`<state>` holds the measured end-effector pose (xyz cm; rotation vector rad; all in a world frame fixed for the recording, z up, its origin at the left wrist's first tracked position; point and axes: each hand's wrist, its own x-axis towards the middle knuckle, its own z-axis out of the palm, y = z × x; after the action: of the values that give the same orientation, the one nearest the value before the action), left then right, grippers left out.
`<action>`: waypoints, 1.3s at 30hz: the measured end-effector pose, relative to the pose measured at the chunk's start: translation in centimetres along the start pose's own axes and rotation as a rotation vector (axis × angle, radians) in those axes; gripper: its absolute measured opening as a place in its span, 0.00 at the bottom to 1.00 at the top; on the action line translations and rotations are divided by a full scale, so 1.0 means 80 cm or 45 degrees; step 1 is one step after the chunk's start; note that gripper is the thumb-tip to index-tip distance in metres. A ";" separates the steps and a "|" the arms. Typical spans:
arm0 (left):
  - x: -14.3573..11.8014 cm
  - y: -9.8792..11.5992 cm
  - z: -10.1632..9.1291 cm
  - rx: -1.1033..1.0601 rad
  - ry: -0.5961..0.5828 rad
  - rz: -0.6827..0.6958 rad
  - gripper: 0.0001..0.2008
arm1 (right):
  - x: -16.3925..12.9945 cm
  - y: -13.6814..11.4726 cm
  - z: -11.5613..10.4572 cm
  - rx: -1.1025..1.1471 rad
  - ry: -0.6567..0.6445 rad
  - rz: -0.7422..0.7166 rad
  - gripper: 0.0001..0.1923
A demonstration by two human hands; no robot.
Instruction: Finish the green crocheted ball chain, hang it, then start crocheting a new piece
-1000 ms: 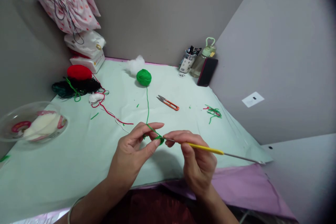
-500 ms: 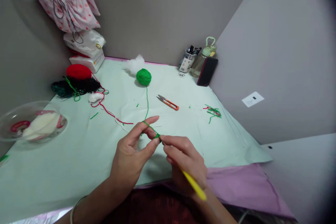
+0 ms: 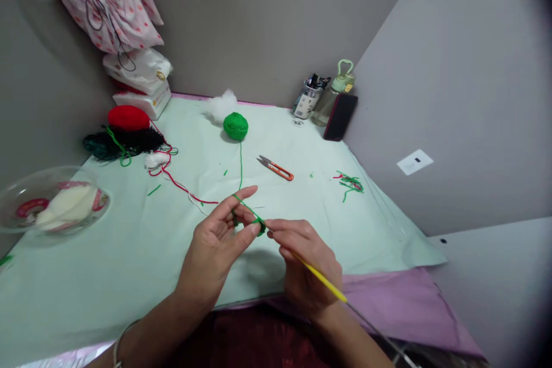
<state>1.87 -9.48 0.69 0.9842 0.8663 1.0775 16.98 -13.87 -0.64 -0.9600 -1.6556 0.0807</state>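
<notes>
Between the thumb and fingers of my left hand (image 3: 215, 241) is a small green crochet piece (image 3: 260, 226). Green yarn (image 3: 241, 167) passes over my raised left index finger and leads back to the green yarn ball (image 3: 235, 126). My right hand (image 3: 308, 259) grips a crochet hook (image 3: 321, 277) with a yellow handle, its tip end at the green piece. The hook's point is too small to make out. Beyond my hands lie orange-handled thread snips (image 3: 276, 168), blades toward the left.
On the left are a clear plastic bowl (image 3: 97, 215), a red yarn ball (image 3: 128, 118) and dark yarn (image 3: 125, 142). White stuffing (image 3: 221, 106) sits behind the green ball. Back right stand a pen holder (image 3: 307, 100), a bottle (image 3: 328, 100) and a phone (image 3: 340, 118). Yarn scraps (image 3: 351, 183) lie right.
My right hand has shifted slightly right and turned, so the hook's handle points further right and its metal far end now shows. More of the green piece is visible at my left thumb.
</notes>
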 end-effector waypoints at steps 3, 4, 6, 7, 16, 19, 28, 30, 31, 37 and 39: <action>-0.001 0.001 0.003 0.150 0.063 0.086 0.22 | -0.004 -0.003 -0.001 -0.112 -0.020 -0.025 0.17; -0.002 0.002 0.003 0.200 0.081 0.108 0.21 | -0.006 -0.003 -0.001 -0.135 -0.010 -0.030 0.19; -0.003 0.004 0.004 0.253 0.089 0.127 0.21 | -0.006 -0.002 -0.002 -0.117 -0.012 -0.030 0.19; -0.003 0.004 0.004 0.255 0.081 0.126 0.21 | -0.006 0.000 -0.002 -0.073 -0.013 -0.023 0.17; -0.002 0.004 0.001 0.223 0.062 0.088 0.22 | -0.001 0.003 -0.005 -0.160 -0.063 -0.117 0.20; 0.001 0.005 0.000 0.105 0.027 0.046 0.24 | 0.002 0.003 -0.004 0.022 -0.039 -0.004 0.16; -0.003 0.003 0.009 -0.306 -0.142 -0.225 0.26 | -0.001 0.007 -0.005 -0.327 -0.116 -0.214 0.26; -0.003 0.005 0.009 -0.470 -0.218 -0.381 0.26 | -0.004 0.009 -0.004 -0.258 -0.103 -0.174 0.26; -0.003 0.007 0.008 -0.516 -0.240 -0.433 0.27 | -0.004 0.010 -0.004 -0.178 -0.091 -0.113 0.25; 0.003 0.015 -0.002 -0.365 -0.128 -0.288 0.24 | 0.010 0.002 -0.009 0.340 0.051 0.304 0.15; 0.003 0.015 -0.002 -0.297 -0.117 -0.242 0.23 | 0.013 0.001 -0.009 0.482 0.115 0.412 0.13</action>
<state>1.43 -9.05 1.74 0.7355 0.7253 0.9399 17.61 -13.48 0.39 -0.9140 -1.3277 0.5419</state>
